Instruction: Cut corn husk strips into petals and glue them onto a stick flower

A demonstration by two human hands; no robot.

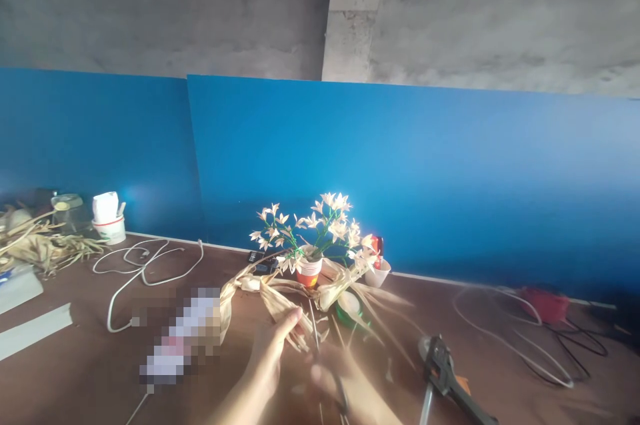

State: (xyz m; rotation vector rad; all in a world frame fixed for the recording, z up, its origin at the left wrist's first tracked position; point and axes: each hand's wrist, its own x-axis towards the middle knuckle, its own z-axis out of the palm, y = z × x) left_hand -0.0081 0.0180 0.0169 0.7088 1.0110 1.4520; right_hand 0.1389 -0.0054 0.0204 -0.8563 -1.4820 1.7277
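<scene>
My left hand (267,358) is closed, thumb uppermost, on a pale strip of dried corn husk (300,332). Facing it, my right hand (333,378) is smeared by motion and grips a pair of scissors (315,328). Their thin metal blades point away from me, beside the husk, and a dark handle shows at the fingers. Whether the blades touch the husk, I cannot tell. Just beyond stand cream artificial flowers (337,228) on green stems in a red and white paper cup (309,272). More dried husks (335,288) lie around that cup.
A glue gun (440,368) lies at the right, near a green roll (353,312). Behind the husks is a white cup (377,274). White cable (145,272) loops at the left, beside a pixelated object (180,338). A blue partition (400,172) borders the brown table.
</scene>
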